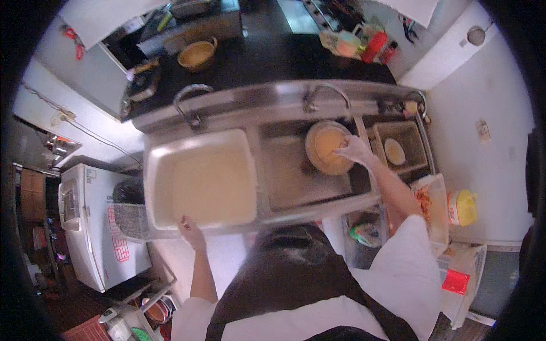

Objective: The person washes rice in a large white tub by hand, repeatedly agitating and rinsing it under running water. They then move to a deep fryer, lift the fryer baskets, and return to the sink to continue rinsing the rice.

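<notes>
My right hand (355, 150) is at the right side of a round bowl (313, 160) in the middle sink basin (290, 192); its fingers reach over an orange-yellow round thing (327, 144) inside. Whether they grip it or the bowl I cannot tell. Near the front rim of the left sink basin (251, 170), which holds cloudy yellowish liquid, is my left hand (190, 230), fingers partly curled. Blur hides whether anything is between them.
Curved faucets (183, 104) rise behind the basins. At the right are a brown rectangular container (377, 136) with an oval white thing (395, 151), a clear bin (439, 213) and a yellow jug (465, 207). A white appliance (96, 247) stands left.
</notes>
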Demonstrator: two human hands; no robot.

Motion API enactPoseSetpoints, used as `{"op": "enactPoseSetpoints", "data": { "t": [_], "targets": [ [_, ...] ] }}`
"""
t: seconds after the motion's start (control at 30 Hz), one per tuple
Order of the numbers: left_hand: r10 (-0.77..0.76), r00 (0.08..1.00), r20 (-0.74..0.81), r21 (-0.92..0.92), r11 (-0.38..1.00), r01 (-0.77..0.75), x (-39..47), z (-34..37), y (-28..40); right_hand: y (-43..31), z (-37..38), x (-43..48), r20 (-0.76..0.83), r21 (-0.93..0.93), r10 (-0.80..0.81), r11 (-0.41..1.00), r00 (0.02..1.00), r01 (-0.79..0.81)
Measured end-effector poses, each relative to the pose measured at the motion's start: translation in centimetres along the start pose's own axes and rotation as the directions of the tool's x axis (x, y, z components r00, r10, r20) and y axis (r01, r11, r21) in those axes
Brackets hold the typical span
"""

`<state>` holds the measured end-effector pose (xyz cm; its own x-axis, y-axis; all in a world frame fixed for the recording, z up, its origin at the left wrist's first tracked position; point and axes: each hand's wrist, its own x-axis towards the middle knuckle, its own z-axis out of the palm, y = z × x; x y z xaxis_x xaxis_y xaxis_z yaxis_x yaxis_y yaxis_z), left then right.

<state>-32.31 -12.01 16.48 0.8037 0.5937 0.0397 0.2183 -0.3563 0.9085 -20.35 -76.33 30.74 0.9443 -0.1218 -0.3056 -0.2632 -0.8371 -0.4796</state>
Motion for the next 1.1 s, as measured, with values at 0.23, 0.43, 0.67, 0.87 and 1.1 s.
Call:
{"op": "enactPoseSetpoints", "data": {
  "t": [0.23, 0.43, 0.67, 0.87, 1.1],
  "targets": [
    [-0.429, 0.902, 0.040, 0.217, 0.885, 0.412, -12.7, -5.2, -6.7, 3.4, -3.2, -4.3, 0.078, -0.260, -0.092, 0.959, 0.993, 0.109],
    [-0.928, 0.300, 0.221, -0.031, 0.301, 0.953, -23.9, -3.0, -11.2, 3.0, 0.4, -1.1, -0.210, 0.016, -0.121, 0.992, 0.970, 0.128],
    [-0.791, 0.504, 0.347, 0.071, 0.558, 0.827, -27.8, 0.7, -5.9, 5.3, -0.5, -1.6, 0.103, -0.196, -0.469, 0.855, 0.877, 0.480],
    [-0.845, 0.427, 0.323, 0.098, 0.478, 0.873, -29.1, 1.3, -5.6, 4.5, -1.8, -0.9, -0.119, -0.012, -0.341, 0.940, 0.932, 0.342],
    [-0.884, 0.391, 0.255, -0.067, 0.387, 0.920, -31.4, 1.8, -5.6, 5.3, -2.3, -0.7, -0.042, -0.082, -0.204, 0.976, 0.978, 0.200]
  ]
}}
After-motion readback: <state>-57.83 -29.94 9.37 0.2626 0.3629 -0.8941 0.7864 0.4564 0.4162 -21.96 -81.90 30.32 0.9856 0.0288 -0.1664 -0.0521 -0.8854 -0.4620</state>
